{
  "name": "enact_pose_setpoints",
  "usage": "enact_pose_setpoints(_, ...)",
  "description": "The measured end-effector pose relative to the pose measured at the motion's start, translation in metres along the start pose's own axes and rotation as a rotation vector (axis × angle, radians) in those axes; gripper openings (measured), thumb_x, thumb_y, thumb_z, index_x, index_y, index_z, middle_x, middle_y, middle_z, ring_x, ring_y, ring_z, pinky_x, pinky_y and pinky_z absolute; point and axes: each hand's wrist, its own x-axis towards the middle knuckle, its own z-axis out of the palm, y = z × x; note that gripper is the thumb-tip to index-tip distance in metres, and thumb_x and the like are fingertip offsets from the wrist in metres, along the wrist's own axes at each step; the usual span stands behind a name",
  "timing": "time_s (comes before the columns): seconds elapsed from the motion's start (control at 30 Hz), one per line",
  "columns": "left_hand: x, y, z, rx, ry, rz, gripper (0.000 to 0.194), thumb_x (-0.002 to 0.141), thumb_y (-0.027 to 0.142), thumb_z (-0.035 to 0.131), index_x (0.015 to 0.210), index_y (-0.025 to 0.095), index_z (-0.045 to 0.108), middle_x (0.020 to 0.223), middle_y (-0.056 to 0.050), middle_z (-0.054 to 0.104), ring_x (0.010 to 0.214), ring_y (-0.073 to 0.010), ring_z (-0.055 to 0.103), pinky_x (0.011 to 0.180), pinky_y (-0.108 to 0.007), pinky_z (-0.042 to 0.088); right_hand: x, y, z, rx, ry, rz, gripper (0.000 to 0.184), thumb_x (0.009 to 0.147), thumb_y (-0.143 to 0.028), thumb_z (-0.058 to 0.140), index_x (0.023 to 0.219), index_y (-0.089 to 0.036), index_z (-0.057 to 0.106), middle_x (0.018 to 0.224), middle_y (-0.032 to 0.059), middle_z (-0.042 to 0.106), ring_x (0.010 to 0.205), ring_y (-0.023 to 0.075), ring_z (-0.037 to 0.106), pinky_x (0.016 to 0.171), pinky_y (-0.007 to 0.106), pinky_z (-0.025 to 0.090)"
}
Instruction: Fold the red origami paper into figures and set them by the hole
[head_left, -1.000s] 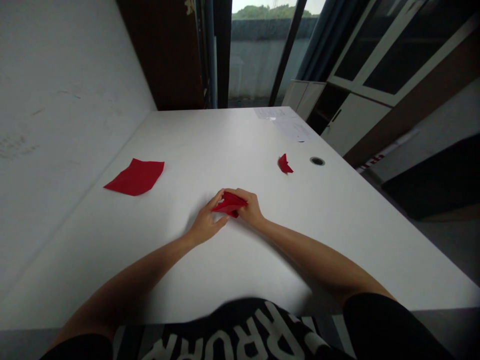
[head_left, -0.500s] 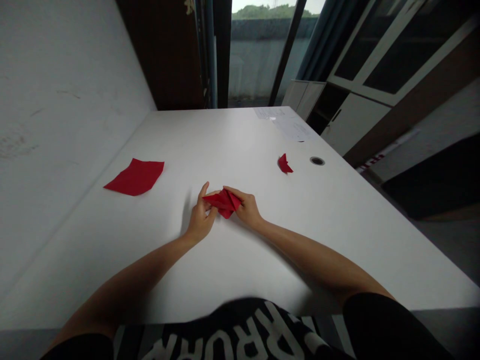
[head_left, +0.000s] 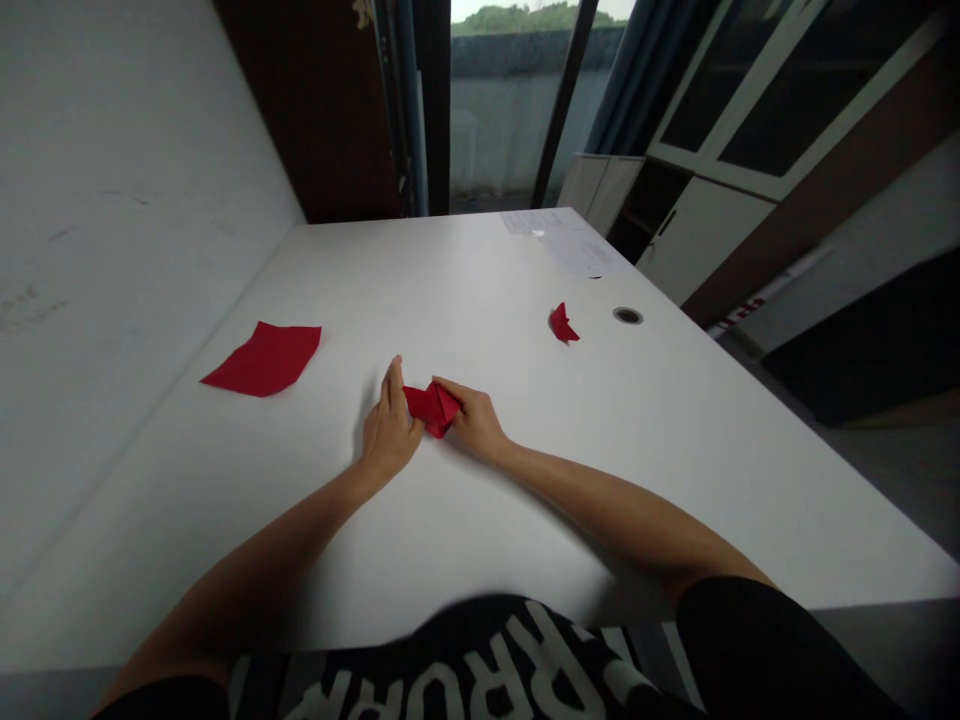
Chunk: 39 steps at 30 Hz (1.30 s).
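A small folded red paper piece rests on the white table between both of my hands. My left hand stands on its edge against the paper's left side, fingers straight and together, thumb tucked at the fold. My right hand pinches the paper's right side with curled fingers, index finger laid along its top edge. Both forearms reach in from the bottom of the view.
A flat red paper sheet lies at the left of the table. A small finished red folded shape sits farther right, near a round cable hole. White papers lie at the far edge. A wall borders the table's left side.
The red paper has been pressed smaller and shifted slightly left. My left hand turned up onto its edge against the paper, and my right hand followed leftward.
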Motion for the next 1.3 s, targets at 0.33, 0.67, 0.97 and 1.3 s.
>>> enact_pose_setpoints(0.33, 0.003, -0.004, -0.004, -0.009, 0.029, 0.080, 0.084, 0.090, 0.030, 0.056, 0.157, 0.018, 0.006, 0.158, -0.018, 0.026, 0.138, -0.0294, 0.040, 0.114, -0.048, 0.036, 0.002, 0.007, 0.002, 0.113, -0.049, 0.038, 0.056, 0.082, -0.004, 0.042, 0.131, -0.021, 0.062, 0.118, 0.0023, 0.069, 0.104, 0.0179, 0.066, 0.095, 0.033, 0.051)
enact_pose_setpoints(0.67, 0.004, -0.008, -0.004, 0.049, -0.004, 0.205, 0.063, 0.090, 0.019, 0.051, 0.151, 0.022, 0.034, 0.162, -0.009, 0.021, 0.149, -0.0296, 0.020, 0.121, -0.052, 0.019, 0.005, 0.011, 0.004, 0.155, -0.036, 0.033, 0.050, 0.086, -0.008, 0.046, 0.131, -0.025, 0.062, 0.124, 0.0004, 0.067, 0.115, 0.0186, 0.063, 0.104, 0.038, 0.047)
enact_pose_setpoints(0.97, 0.000, -0.009, 0.000, -0.238, -0.183, 0.076, 0.069, 0.083, 0.002, 0.035, 0.146, 0.029, 0.045, 0.152, 0.001, 0.042, 0.140, -0.0188, 0.039, 0.121, -0.043, 0.029, 0.003, 0.005, 0.003, 0.204, -0.039, 0.023, 0.050, 0.085, -0.011, 0.048, 0.133, -0.023, 0.060, 0.115, 0.0016, 0.070, 0.095, 0.0176, 0.068, 0.087, 0.032, 0.054)
enact_pose_setpoints(1.3, 0.002, -0.024, 0.018, -0.888, -0.136, -0.401, 0.041, 0.085, 0.023, 0.055, 0.124, 0.019, 0.066, 0.133, -0.007, 0.062, 0.120, -0.0244, 0.059, 0.103, -0.042, 0.049, 0.007, 0.008, -0.004, 0.349, -0.052, 0.076, 0.020, 0.088, -0.023, 0.052, 0.108, -0.020, 0.056, 0.070, -0.0032, 0.062, 0.058, 0.0109, 0.056, 0.056, 0.021, 0.044)
